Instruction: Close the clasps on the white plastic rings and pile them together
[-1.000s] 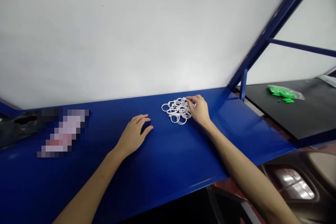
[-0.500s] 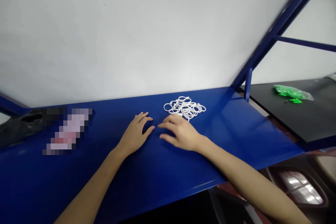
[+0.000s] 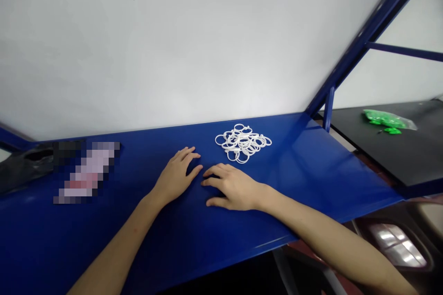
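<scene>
A heap of several white plastic rings point(image 3: 243, 142) lies on the blue metal shelf point(image 3: 304, 170) near its back edge. My left hand point(image 3: 175, 177) rests flat on the shelf, fingers stretched out, holding nothing. My right hand point(image 3: 232, 186) lies flat beside it, fingers spread toward the left hand's fingertips, a short way in front of the rings and not touching them.
A blurred pinkish object point(image 3: 86, 173) and a black bag point(image 3: 20, 166) lie at the shelf's left end. To the right, past a blue upright point(image 3: 328, 108), a black surface point(image 3: 387, 152) carries a bag of green parts point(image 3: 386, 119). A white wall stands behind.
My right hand left the heap of rings and came back toward me and to the left, settling flat beside the left hand. The left hand stayed where it was.
</scene>
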A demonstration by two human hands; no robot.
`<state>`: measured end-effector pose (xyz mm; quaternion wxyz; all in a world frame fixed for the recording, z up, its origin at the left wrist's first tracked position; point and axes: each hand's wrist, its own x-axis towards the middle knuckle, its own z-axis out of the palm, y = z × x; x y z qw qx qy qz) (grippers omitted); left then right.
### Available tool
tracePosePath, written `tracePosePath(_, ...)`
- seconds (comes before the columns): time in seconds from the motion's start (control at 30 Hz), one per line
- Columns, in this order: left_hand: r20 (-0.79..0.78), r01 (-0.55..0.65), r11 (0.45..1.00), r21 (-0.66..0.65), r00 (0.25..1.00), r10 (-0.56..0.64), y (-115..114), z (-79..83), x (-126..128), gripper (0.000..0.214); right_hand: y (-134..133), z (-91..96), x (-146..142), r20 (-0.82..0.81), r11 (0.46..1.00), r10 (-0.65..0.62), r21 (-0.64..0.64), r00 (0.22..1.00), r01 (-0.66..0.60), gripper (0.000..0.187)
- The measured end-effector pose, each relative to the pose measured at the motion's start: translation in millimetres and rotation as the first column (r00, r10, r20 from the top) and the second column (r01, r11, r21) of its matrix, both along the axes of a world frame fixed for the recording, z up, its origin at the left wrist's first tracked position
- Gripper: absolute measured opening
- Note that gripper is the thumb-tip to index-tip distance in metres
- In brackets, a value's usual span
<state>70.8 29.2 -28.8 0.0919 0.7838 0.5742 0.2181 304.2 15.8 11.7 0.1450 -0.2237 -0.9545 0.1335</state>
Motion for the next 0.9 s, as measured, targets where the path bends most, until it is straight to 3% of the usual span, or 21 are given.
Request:
tracePosePath(0.77,-0.039,0.007,1.0,0.026,0.999,-0.006,0.4,0.2,1.1,0.037,1.9,1.4,2.3,0.0,0.999,0.0,-0.034,1.0,0.0,0.04)
tracePosePath(0.9,-0.043,0.019,1.0,0.024,0.999,-0.018,0.3,0.1,0.5,0.037,11.9,2.7,8.4,-0.071,0.991,-0.11,0.066,0.991,0.115,0.03)
